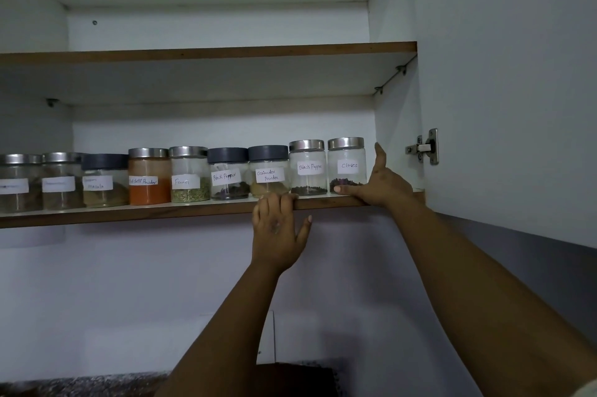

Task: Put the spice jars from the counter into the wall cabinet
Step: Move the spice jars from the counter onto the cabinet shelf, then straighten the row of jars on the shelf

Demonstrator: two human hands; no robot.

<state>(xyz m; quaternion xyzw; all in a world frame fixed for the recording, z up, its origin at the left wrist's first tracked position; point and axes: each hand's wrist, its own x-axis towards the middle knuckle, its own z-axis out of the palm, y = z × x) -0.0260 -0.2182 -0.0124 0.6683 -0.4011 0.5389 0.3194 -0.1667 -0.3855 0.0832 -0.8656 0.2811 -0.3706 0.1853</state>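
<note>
The wall cabinet [397,112] stands open, its door [517,89] swung right, and its lower shelf [161,212] carries a row of nine labelled spice jars [190,174] along the front edge, running to the right end. The upper shelf [206,52] shows nothing on it. The right hand [378,181] lies open at the shelf's right end, thumb touching the base of the Cloves jar [346,165]. The left hand [279,228] holds no jar, its fingers hooked over the shelf's front edge below the Coriander Powder jar [268,171]. Judging by this, the putting-away looks nearly or fully finished; the counter is barely in view.
</note>
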